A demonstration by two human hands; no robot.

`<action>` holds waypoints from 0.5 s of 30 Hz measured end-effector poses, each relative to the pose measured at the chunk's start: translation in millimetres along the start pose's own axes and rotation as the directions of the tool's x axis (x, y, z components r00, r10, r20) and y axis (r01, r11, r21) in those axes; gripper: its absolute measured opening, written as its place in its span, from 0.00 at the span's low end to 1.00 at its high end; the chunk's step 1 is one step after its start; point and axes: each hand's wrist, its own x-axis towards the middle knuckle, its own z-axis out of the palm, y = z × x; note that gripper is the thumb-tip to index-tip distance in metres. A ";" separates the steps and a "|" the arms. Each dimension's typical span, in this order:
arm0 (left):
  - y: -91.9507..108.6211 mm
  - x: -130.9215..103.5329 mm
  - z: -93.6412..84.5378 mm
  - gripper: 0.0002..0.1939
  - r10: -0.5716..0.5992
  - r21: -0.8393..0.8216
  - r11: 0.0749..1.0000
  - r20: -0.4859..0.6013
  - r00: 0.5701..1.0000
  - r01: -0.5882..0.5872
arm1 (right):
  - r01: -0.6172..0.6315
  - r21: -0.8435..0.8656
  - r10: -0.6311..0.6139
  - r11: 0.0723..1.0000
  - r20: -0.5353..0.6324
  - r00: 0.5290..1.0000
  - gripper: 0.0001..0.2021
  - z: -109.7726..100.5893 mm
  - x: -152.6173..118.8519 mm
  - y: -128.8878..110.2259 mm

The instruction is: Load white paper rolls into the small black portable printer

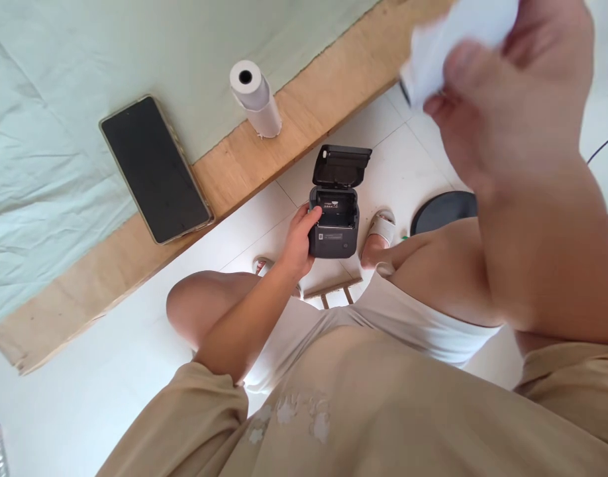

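Black plastic, apparently rigid and light, formed the open-lidded device [336, 246] held beside the table [308, 106] by the left hand [299, 244], its side walls offering the surest grip, while the right hand [512, 126] pinched white, seemingly easily creased paper [460, 36].

Across the desk [294, 93], a cloth [60, 132] is spread, with a strip along the near edge left uncovered. Partly on the cloth and partly on that strip, a phone [156, 169] is laid. To its right, a stack of paper rolls [263, 109] is stood upright near the edge. Before the desk, the printer [335, 242] is held above the floor [408, 159] in the left hand [299, 242], with its lid [341, 165] raised at the far side. Farther right, paper [440, 50] is held in the right hand [503, 99]. Below, a round object [443, 211] is placed on the floor, right of the printer.
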 end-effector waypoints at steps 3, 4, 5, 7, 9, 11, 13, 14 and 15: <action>0.9 0.9 0.9 0.23 0.003 -0.029 1.000 0.002 1.000 -0.003 | 0.061 0.001 -0.061 0.998 0.032 0.998 0.19 5.3 -39.0 -2.2; 1.4 0.7 1.8 0.23 0.003 -0.035 0.999 0.006 1.000 -0.003 | 0.072 -0.001 -0.072 0.997 0.064 0.995 0.19 10.5 -48.8 -1.0; 1.8 0.4 2.9 0.23 0.001 -0.037 0.999 0.010 1.000 -0.001 | 0.068 -0.018 -0.066 0.998 0.096 0.993 0.20 17.0 -56.2 1.1; 2.0 -0.3 5.7 0.23 -0.003 -0.032 0.999 0.021 1.000 0.004 | 0.032 -0.085 -0.018 0.996 0.154 0.988 0.21 31.7 -63.7 7.0; 1.1 -0.7 8.3 0.22 -0.008 -0.019 1.000 0.033 0.999 0.008 | 0.004 -0.166 0.029 0.986 0.198 0.980 0.20 44.7 -63.5 12.3; -0.6 -0.5 10.2 0.21 -0.017 -0.005 1.000 0.038 0.999 0.017 | 0.019 -0.226 0.036 0.974 0.237 0.971 0.17 53.4 -60.1 14.2; -2.4 0.2 11.1 0.20 -0.031 0.000 1.000 0.038 0.999 0.031 | 0.054 -0.282 0.024 0.958 0.265 0.964 0.15 58.5 -57.2 12.4; -3.1 0.5 11.3 0.20 -0.034 -0.001 0.999 0.038 0.999 0.034 | 0.067 -0.307 0.020 0.949 0.271 0.963 0.16 60.2 -56.5 10.6; -3.5 0.9 11.2 0.20 -0.031 -0.004 1.000 0.039 0.999 0.031 | 0.074 -0.324 0.017 0.943 0.270 0.963 0.16 61.6 -56.3 8.8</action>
